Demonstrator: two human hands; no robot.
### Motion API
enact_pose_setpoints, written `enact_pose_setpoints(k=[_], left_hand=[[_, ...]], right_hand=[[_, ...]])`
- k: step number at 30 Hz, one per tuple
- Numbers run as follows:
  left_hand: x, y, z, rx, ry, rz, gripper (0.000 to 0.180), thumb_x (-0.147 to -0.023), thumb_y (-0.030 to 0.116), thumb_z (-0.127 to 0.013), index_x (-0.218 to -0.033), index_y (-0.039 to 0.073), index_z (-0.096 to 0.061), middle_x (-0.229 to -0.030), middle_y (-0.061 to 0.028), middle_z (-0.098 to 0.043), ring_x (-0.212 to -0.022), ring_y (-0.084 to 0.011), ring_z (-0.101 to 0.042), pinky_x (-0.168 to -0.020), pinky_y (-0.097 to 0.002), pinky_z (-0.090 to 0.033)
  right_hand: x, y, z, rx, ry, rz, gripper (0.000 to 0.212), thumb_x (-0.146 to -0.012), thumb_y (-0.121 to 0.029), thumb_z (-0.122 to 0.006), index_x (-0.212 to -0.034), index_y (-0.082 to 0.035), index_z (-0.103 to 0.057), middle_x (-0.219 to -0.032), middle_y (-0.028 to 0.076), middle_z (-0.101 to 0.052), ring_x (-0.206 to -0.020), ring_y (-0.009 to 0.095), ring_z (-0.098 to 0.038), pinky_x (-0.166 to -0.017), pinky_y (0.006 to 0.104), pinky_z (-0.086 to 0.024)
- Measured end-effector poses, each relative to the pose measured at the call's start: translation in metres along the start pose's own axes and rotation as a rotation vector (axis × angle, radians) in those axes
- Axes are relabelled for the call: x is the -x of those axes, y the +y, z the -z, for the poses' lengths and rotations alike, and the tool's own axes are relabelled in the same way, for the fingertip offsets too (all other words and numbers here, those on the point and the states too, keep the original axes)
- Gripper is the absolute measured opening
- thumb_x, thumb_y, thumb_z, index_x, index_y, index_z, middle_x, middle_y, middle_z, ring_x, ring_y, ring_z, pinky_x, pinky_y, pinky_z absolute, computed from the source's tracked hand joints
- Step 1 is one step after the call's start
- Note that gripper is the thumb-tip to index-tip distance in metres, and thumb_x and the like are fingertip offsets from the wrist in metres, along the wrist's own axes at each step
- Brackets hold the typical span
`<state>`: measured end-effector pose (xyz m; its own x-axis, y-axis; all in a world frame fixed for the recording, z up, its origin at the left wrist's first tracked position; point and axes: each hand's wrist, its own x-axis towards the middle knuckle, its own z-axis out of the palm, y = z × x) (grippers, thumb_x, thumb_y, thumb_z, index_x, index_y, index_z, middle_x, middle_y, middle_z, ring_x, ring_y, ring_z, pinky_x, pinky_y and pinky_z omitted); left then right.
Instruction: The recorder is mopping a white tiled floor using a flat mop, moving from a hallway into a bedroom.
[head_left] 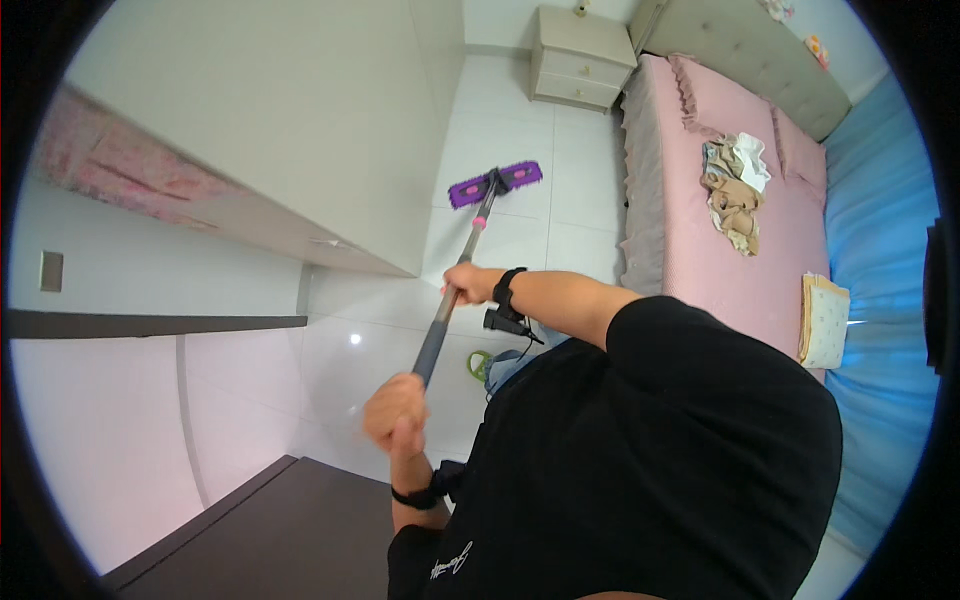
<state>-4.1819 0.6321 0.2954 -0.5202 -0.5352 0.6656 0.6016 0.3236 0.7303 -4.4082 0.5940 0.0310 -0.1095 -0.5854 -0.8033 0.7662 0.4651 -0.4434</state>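
A flat mop rests its purple head [495, 184] on the white tiled floor [515, 235]. Its grey pole [434, 345] slants back toward me, with a pink ring near the head. My left hand [396, 412] is closed around the pole's upper end, slightly blurred. Farther down, my right hand [467, 284] wraps round the same pole. Both wrists wear black straps, and a small dark device hangs by the right one. A green slipper [479, 365] shows on my foot below the pole.
A tall pale cabinet [330, 110] stands to the left of the mop. To the right is a bed [720, 290] with pink bedding and crumpled clothes [735, 200]. A cream nightstand [583, 60] sits at the far end. A dark surface [290, 535] lies at lower left.
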Motion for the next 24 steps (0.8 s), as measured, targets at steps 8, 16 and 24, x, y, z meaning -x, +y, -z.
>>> enact_pose_setpoints(k=[8,16,24], left_hand=[[-0.129,-0.117,-0.234,-0.107,-0.308,0.045,0.032,-0.073,0.009,-0.050,-0.048,0.004,-0.031,-0.047,-0.0052,-0.038,-0.041,-0.0198,-0.042,-0.045,-0.0304,-0.032],[-0.214,-0.290,-0.429,0.028,-0.458,0.148,0.042,-0.083,0.022,-0.049,-0.048,0.006,-0.033,-0.046,-0.0059,-0.036,-0.041,-0.0215,-0.036,-0.047,-0.0351,-0.029],[-0.161,-0.388,-0.545,0.103,-0.855,0.219,0.031,-0.064,0.004,-0.061,-0.051,0.008,-0.033,-0.052,-0.0048,-0.040,-0.048,-0.0248,-0.041,-0.056,-0.0362,-0.034]], right_hand=[[0.085,-0.188,0.210,-0.059,0.044,0.072,0.015,-0.082,-0.008,-0.052,-0.093,-0.003,-0.043,-0.073,0.008,-0.056,-0.065,0.018,-0.061,-0.050,0.0345,-0.053],[0.064,-0.335,0.435,-0.353,0.052,0.182,0.021,-0.080,-0.003,-0.052,-0.099,0.000,-0.045,-0.085,0.013,-0.055,-0.072,0.025,-0.063,-0.059,0.0441,-0.055],[0.051,-0.359,0.600,-0.253,0.317,0.193,0.013,-0.079,-0.006,-0.053,-0.090,-0.001,-0.049,-0.070,0.011,-0.054,-0.063,0.020,-0.059,-0.054,0.0442,-0.051]])
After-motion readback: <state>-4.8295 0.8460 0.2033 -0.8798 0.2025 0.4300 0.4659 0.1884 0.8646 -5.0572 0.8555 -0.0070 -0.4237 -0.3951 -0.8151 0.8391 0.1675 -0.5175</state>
